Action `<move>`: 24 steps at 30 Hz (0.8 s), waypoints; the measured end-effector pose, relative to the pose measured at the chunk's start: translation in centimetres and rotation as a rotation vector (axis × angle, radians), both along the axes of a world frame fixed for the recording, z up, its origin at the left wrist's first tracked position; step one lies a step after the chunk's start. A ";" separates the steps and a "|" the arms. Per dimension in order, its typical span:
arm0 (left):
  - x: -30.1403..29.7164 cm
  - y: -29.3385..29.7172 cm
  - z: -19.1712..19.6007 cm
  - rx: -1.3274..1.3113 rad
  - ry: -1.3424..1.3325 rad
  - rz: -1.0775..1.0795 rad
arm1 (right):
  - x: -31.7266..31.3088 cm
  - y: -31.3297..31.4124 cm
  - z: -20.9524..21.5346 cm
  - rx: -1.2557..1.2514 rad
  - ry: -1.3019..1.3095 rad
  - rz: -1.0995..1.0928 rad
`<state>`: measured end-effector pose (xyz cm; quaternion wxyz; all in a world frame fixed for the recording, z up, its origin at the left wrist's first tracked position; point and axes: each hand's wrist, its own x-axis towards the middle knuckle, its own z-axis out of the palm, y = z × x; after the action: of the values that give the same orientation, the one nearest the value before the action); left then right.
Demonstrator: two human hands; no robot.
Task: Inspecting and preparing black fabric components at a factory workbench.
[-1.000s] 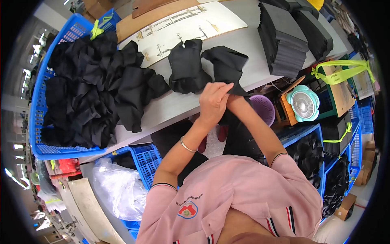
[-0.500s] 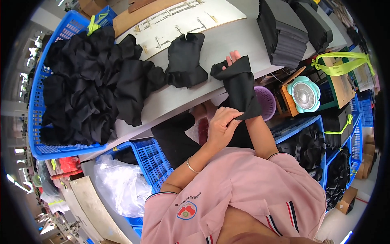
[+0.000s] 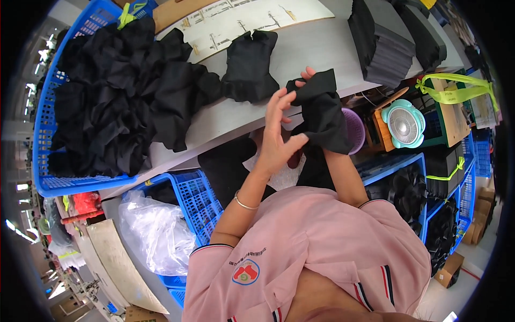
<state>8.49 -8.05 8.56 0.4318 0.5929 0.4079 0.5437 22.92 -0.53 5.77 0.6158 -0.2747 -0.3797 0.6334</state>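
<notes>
Left hand [image 3: 278, 140], fingers spread, touches a black cloth piece [image 3: 321, 112] draped over the right hand [image 3: 306, 75] (grip hidden); a heap of black cloth [image 3: 118, 96] lies further left.

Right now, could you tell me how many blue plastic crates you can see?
4, perhaps more hidden: one blue crate on the table's left holding black cloth, one under the table by the left forearm, and two at right.
</notes>
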 end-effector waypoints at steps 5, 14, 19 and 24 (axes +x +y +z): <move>-1.2 2.8 -1.3 -0.231 -0.261 -0.086 | 1.2 -0.2 0.3 0.037 -0.137 -0.013; 0.7 5.1 -1.8 -0.298 -0.450 0.015 | 2.2 -2.5 1.2 -0.103 -0.218 0.088; -0.1 7.3 -2.1 -0.402 -0.259 -0.151 | 3.1 -5.1 1.6 0.254 -0.603 0.027; -2.3 11.6 -4.4 -0.224 0.029 0.115 | 2.8 2.7 -0.5 0.766 -1.141 -0.242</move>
<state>6.15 3.56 4.19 0.4574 0.5245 0.5055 0.5101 25.69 2.15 5.25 0.4400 -0.3683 -0.8072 0.1383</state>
